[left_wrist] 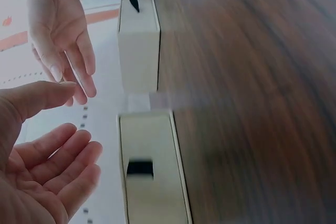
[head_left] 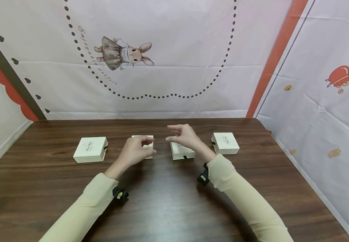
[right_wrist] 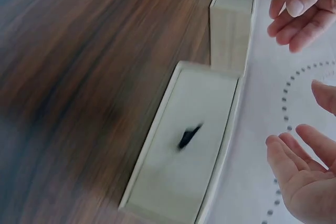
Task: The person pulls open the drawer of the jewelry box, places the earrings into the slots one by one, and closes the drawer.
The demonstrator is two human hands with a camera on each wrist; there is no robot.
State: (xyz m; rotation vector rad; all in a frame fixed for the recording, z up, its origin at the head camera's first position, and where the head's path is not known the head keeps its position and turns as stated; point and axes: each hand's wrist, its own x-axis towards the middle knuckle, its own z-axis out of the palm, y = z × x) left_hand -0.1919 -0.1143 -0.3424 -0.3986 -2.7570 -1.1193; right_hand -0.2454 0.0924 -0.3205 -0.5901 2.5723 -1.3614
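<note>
The left hand (head_left: 135, 151) is raised over the inner left box (head_left: 148, 147), hiding part of it from the head view; its grip stands apart, the thumb parted from the fingers; the right hand (head_left: 184, 136) hangs over the far part of the inner right box (head_left: 180, 153), its grip apart as well; the fingertips of the two hands face each other across an open space, and both wrist views show a gap between each hand and the boxes; the two inner boxes lie on the far part of the worktop (head_left: 162, 205), a strip of dark wood between their facing edges; the inner right box shows a black tab (head_left: 189, 157) on its near side; the outer left box (head_left: 90, 148) sits to the left with room between; the outer right box (head_left: 225, 142) sits just right of the right hand, past a narrower gap; wood runs from the boxes to the far edge, where a printed cloth (head_left: 180, 67) rises, and much more stretches on the near side, under two cream sleeves (head_left: 82, 205).
</note>
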